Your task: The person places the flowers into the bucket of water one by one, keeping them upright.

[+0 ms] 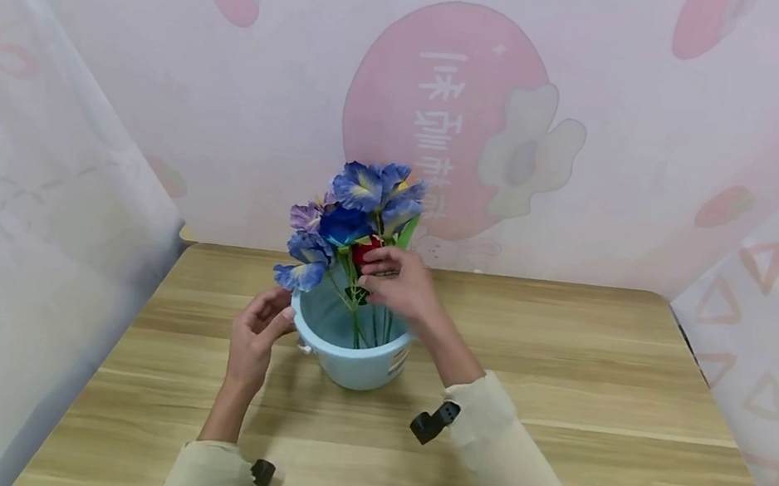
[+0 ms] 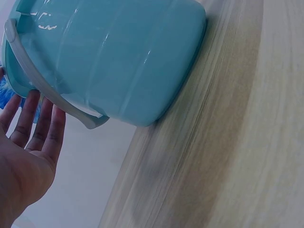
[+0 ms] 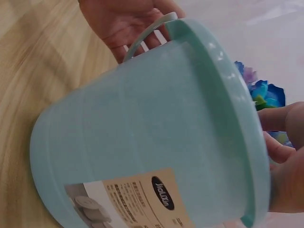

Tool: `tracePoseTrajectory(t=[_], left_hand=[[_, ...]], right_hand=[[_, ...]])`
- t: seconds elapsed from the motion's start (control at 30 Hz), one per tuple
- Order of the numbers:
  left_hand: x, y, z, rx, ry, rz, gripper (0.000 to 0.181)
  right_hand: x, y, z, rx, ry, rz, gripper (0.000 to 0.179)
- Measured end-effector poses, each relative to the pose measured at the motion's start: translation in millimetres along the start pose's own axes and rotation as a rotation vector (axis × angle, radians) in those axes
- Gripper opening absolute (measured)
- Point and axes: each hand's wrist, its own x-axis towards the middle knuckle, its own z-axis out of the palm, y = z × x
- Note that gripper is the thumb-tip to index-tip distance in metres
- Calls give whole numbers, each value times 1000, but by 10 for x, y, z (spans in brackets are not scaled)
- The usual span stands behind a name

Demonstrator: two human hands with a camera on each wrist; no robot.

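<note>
A light blue plastic bucket [image 1: 359, 369] stands upright on the table, with artificial flowers leaning in it. Blue irises [image 1: 360, 186], a deep blue rose [image 1: 345, 225] and a purple bloom [image 1: 306, 217] rise above the rim. My right hand [image 1: 402, 283] is over the bucket's mouth, fingers and thumb pinching a red flower [image 1: 362, 251] that they partly cover. At the bucket's left side, my left hand [image 1: 255, 336] has its extended fingers at the rim, beside the pale handle [image 2: 45, 88]. From the right wrist, the bucket wall hides most flowers.
Wood-grain table [image 1: 564, 387] extends around the bucket on both sides. A pale printed backdrop [image 1: 291, 94] stands behind it, close past the table's far edge. The bucket carries a paper label [image 3: 137, 199] on its right side.
</note>
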Motion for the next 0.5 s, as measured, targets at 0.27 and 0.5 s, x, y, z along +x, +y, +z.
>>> tracePoseTrajectory(t=[0.27, 0.5], left_hand=[[10, -1, 5, -10, -3, 9, 34], [6, 4, 9, -11, 3, 12, 33]], right_hand=[[-220, 47, -266, 105, 25, -93, 42], [-448, 88, -609, 188, 103, -127, 44]])
